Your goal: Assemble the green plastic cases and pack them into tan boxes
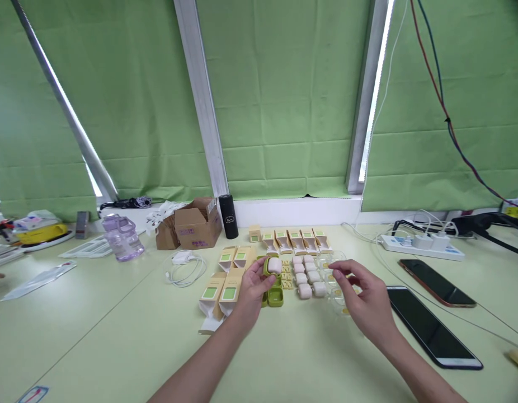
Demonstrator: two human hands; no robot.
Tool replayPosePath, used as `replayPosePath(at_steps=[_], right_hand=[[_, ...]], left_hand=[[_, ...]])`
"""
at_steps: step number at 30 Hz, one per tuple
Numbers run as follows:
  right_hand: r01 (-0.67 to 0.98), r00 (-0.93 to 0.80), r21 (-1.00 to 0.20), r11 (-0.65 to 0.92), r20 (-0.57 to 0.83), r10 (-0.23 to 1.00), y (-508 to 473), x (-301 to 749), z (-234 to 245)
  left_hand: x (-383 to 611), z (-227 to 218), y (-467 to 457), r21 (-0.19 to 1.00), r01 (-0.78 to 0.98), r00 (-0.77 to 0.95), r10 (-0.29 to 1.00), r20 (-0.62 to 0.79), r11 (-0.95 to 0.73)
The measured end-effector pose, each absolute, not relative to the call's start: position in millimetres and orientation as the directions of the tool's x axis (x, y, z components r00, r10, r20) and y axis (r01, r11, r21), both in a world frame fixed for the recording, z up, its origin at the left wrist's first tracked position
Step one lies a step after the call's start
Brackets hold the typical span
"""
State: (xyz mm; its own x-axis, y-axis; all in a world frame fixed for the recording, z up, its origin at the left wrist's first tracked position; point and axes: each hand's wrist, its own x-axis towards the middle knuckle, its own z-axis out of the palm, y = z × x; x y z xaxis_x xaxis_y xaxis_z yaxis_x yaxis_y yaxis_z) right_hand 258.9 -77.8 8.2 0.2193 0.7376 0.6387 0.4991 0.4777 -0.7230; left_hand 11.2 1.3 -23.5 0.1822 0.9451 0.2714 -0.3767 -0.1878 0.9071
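Note:
My left hand holds up a small olive-green case with a pale pink rounded earbud case seated in it. Below it several more olive-green square cases lie on the table. My right hand is raised over the clear plastic pieces, thumb and fingers pinched together; whatever they hold, if anything, is too small to name. Between the hands, pale pink and white earbud cases stand in two columns. Small yellow pieces sit in rows beside them.
Open cardboard boxes with green labels stand on the left, with more boxes in a row behind. Two phones lie at right near a power strip. A purple bottle, brown carton and white cable are leftward.

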Motion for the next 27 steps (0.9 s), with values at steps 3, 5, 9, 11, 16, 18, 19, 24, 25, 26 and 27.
replayPosePath(at_steps=[3,5,9,11,16,18,19,24,25,26,27], right_hand=[[0.767,0.059,-0.456,0.451,0.750,0.659,-98,289,1],[0.890,0.001,-0.304,0.339,0.746,0.666,-112,310,-12],[0.969,-0.058,-0.152,0.194,0.626,0.778,-131,339,-41],[0.972,-0.083,-0.130,0.195,0.589,0.804,-136,345,-52],[0.961,-0.079,-0.179,0.212,0.554,0.829,-144,342,-56],[0.946,-0.112,-0.194,0.259,0.556,0.824,-145,332,-51],[0.937,-0.125,-0.201,0.286,0.570,0.812,-145,324,-48],[0.885,-0.207,-0.211,0.415,0.620,0.757,-130,260,-41],[0.876,-0.221,-0.214,0.432,0.617,0.755,-125,247,-41],[0.867,-0.241,-0.216,0.450,0.609,0.756,-120,236,-41],[0.859,-0.258,-0.222,0.462,0.592,0.764,-116,226,-42]], left_hand=[[8,-22,1,0.899,-0.394,0.162,0.948,0.275,-0.193],[7,-21,2,0.893,-0.403,0.144,0.949,0.279,-0.202],[6,-21,4,0.891,-0.397,0.128,0.948,0.292,-0.221],[7,-22,4,0.891,-0.399,0.127,0.949,0.289,-0.218],[7,-22,4,0.883,-0.421,0.124,0.951,0.284,-0.209],[7,-21,4,0.873,-0.451,0.129,0.954,0.271,-0.187],[7,-21,5,0.867,-0.467,0.133,0.956,0.263,-0.174],[6,-22,6,0.856,-0.495,0.144,0.958,0.247,-0.146],[6,-23,6,0.857,-0.493,0.141,0.959,0.247,-0.148],[6,-23,6,0.857,-0.492,0.137,0.959,0.249,-0.152],[6,-23,6,0.857,-0.490,0.132,0.959,0.251,-0.156]])
